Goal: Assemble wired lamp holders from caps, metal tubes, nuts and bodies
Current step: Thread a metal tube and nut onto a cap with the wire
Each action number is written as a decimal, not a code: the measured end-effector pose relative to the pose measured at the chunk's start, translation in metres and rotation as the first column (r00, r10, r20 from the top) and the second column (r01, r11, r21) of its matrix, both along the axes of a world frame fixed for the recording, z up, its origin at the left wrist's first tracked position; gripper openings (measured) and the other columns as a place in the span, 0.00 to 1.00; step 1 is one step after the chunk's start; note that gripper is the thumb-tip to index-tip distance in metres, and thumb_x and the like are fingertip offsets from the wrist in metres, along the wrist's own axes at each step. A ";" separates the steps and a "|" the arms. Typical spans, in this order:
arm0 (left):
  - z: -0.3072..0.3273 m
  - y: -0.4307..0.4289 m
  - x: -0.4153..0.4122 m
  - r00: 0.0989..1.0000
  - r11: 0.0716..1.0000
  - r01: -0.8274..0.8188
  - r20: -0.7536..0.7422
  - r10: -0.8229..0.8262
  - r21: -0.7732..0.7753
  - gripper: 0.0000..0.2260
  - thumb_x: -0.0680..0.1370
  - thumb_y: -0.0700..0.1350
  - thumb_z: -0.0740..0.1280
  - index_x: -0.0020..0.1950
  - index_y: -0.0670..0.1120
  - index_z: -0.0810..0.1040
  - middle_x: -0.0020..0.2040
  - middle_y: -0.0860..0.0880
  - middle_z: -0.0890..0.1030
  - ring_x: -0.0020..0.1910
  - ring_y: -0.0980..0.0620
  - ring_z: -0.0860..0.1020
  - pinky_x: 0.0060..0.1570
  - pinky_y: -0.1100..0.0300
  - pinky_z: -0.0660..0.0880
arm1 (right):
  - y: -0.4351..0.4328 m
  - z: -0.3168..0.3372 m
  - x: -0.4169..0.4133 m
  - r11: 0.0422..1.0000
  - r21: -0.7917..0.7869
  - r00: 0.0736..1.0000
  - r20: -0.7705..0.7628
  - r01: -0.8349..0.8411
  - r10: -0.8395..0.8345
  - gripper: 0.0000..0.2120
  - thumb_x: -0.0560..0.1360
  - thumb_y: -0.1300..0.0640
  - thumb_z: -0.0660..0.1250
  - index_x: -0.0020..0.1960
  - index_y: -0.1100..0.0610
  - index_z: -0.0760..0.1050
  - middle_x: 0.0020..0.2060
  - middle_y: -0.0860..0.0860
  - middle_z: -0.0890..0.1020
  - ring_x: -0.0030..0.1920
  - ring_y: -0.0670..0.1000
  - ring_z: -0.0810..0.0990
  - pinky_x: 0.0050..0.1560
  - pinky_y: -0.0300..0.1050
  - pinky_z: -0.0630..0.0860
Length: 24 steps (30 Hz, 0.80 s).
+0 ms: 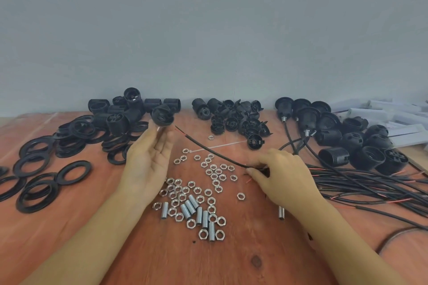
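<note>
On reddish wooden table (231,261), nuts (196,192) scattered, grey wall (208,30) behind, perhaps plaster.

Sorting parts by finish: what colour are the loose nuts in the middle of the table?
Shiny silver metal; the nuts show best in the head view.

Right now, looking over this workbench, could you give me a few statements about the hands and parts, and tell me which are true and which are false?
1. The left hand holds a black cap at its fingertips. True.
2. The right hand is pinching a black wire. True.
3. The silver nuts are sorted in a tray. False: they lie loose on the wooden table.
4. The flat black rings lie on the person's right. False: they lie on the left.
5. Threaded metal tubes lie among the nuts. True.
</note>
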State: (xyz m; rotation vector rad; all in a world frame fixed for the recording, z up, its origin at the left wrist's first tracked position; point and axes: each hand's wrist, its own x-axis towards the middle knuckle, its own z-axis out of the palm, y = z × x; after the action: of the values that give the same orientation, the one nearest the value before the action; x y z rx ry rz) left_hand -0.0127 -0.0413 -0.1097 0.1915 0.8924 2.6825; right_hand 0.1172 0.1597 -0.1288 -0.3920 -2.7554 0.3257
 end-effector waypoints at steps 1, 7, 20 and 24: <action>0.000 -0.001 0.000 1.000 1.000 0.006 0.008 -0.006 0.012 0.13 0.71 0.43 0.68 0.55 0.43 0.80 0.49 0.49 0.85 0.49 0.56 0.83 0.43 0.66 0.79 | 0.000 -0.001 -0.001 1.000 0.018 1.000 0.006 0.000 0.000 0.09 0.79 0.44 0.63 0.52 0.47 0.79 0.45 0.42 0.74 0.53 0.49 0.76 0.52 0.44 0.67; -0.001 0.000 0.002 0.989 0.987 0.142 -0.040 -0.145 -0.070 0.18 0.74 0.48 0.66 0.62 0.44 0.77 0.56 0.47 0.83 0.50 0.54 0.83 0.44 0.64 0.80 | -0.003 0.002 -0.005 0.991 -0.133 0.958 -0.286 -0.021 -0.018 0.08 0.81 0.52 0.62 0.55 0.54 0.75 0.45 0.46 0.78 0.49 0.51 0.76 0.48 0.50 0.74; -0.009 0.001 0.004 0.953 0.906 0.124 -0.205 -0.222 -0.406 0.07 0.71 0.41 0.69 0.45 0.46 0.86 0.42 0.46 0.84 0.38 0.55 0.82 0.38 0.64 0.79 | -0.021 0.028 -0.004 -0.022 -0.876 0.848 -0.459 -0.481 -0.266 0.12 0.73 0.61 0.68 0.56 0.57 0.80 0.44 0.52 0.86 0.41 0.48 0.84 0.36 0.35 0.77; -0.009 0.002 0.008 0.933 0.888 0.153 -0.232 -0.274 -0.434 0.08 0.68 0.38 0.71 0.47 0.43 0.84 0.41 0.44 0.84 0.36 0.52 0.82 0.38 0.64 0.79 | -0.017 0.026 -0.006 -0.238 -0.881 0.903 -0.352 -0.408 -0.246 0.08 0.71 0.56 0.69 0.46 0.56 0.85 0.42 0.51 0.85 0.43 0.49 0.85 0.36 0.39 0.79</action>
State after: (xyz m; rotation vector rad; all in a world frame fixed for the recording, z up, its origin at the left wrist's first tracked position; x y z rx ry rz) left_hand -0.0051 -0.0393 -0.1188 0.5591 1.4090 2.2315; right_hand 0.1114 0.1425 -0.1032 -0.3406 -1.2622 2.4428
